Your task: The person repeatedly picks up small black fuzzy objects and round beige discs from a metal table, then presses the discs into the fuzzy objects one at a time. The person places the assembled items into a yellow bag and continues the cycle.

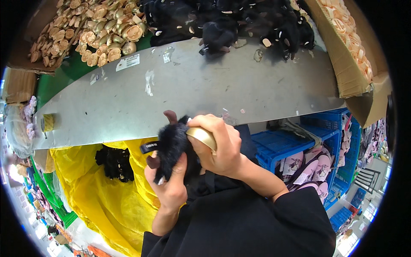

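Observation:
In front of me, at the near edge of the metal table, a small black plush toy [170, 143] with brown ears and a black strap loop is held up. My left hand [170, 190] is closed around its lower side, the thumb pressed into the fur. My right hand [222, 147] is closed on a rounded, shiny gold piece [202, 138], held against the right side of the plush. Fingers and fur hide where the gold piece and the plush meet.
The metal table [184, 90] carries a heap of black plush toys [218, 34] at its far side. Gold pieces [111, 34] are piled far left; a cardboard box [346, 64] of pale parts stands right. Below are a yellow bag [94, 201] and blue crates [278, 147].

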Motion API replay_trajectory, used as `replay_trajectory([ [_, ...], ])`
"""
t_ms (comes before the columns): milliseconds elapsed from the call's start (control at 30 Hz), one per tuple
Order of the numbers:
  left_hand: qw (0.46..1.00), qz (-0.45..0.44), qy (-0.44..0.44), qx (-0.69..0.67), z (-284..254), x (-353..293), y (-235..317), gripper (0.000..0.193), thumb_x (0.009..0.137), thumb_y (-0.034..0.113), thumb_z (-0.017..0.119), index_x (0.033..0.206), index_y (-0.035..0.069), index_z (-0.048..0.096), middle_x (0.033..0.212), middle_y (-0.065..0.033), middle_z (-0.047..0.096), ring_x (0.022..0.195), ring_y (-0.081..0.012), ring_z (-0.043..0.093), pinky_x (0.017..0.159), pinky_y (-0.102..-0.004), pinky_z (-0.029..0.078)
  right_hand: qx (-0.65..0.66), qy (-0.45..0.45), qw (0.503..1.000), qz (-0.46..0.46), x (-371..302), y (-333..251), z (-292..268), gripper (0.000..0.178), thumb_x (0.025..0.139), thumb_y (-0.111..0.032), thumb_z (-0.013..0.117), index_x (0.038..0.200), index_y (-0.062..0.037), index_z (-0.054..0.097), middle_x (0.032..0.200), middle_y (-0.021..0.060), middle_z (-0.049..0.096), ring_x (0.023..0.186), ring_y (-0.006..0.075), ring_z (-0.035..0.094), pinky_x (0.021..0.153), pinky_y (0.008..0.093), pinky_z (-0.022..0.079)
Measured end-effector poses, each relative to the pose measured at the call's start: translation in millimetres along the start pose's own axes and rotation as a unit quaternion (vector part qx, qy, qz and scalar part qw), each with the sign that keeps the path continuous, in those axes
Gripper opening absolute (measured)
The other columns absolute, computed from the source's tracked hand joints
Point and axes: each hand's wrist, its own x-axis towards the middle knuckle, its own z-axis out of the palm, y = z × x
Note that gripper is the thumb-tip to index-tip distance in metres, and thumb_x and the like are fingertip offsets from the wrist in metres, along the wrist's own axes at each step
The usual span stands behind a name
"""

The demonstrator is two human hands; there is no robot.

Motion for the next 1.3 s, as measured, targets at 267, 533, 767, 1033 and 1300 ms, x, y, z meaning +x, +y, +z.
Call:
replay_trajectory([
  [267, 0.996, -0.051, -0.019, -0.068, -7, 9, -7, 0.014, 0.099, 0.009, 0.067, 0.106, -0.002, 0.068, 0.097, -0.0012, 0.068, 0.086, -0.0062, 0.058, 0.073, -0.0215, 0.044, 0.061, -0.084, 0.994, -0.029, 3, 9, 7, 0.049, 0.099, -0.042, 0.060, 0.127, -0.0023, 0.053, 0.092, 0.0186, 0.055, 0.076, 0.0376, 0.056, 0.070, 0.0441, 0.049],
  [533, 0.993, -0.097, -0.062, -0.032, -18, 5, -18, 0.014, 0.097, 0.013, 0.070, 0.103, 0.000, 0.070, 0.088, 0.0024, 0.067, 0.076, -0.0029, 0.056, 0.065, -0.0206, 0.042, 0.095, -0.067, 0.988, 0.100, 4, 6, -11, 0.033, 0.069, -0.018, 0.075, 0.095, -0.0002, 0.065, 0.067, 0.0065, 0.057, 0.051, 0.0127, 0.056, 0.053, 0.0230, 0.047],
  [767, 0.923, -0.211, -0.126, -0.295, -12, 9, -10, 0.041, 0.089, 0.015, 0.079, 0.121, -0.007, 0.065, 0.109, -0.0120, 0.072, 0.100, -0.0201, 0.070, 0.097, -0.0327, 0.053, 0.327, -0.122, 0.865, 0.359, 6, -4, -16, 0.019, 0.081, -0.014, 0.065, 0.091, -0.0027, 0.053, 0.067, -0.0047, 0.052, 0.056, -0.0006, 0.044, 0.053, 0.0173, 0.036],
  [1033, 0.928, -0.212, -0.152, -0.265, -21, 6, -25, 0.036, 0.095, 0.017, 0.073, 0.123, -0.004, 0.063, 0.114, -0.0081, 0.070, 0.102, -0.0163, 0.068, 0.095, -0.0318, 0.053, 0.322, -0.123, 0.873, 0.345, 6, 6, -17, 0.017, 0.085, -0.016, 0.062, 0.092, -0.0026, 0.053, 0.069, -0.0062, 0.048, 0.060, 0.0002, 0.039, 0.055, 0.0197, 0.034],
  [1300, 0.960, -0.174, -0.124, -0.180, -21, 11, -23, 0.026, 0.101, 0.018, 0.065, 0.119, -0.001, 0.064, 0.107, -0.0065, 0.070, 0.095, -0.0140, 0.068, 0.090, -0.0309, 0.054, 0.367, -0.133, 0.820, 0.419, 14, 9, -12, 0.023, 0.089, -0.025, 0.062, 0.091, -0.0030, 0.055, 0.071, -0.0049, 0.049, 0.061, 0.0011, 0.042, 0.055, 0.0199, 0.035],
])
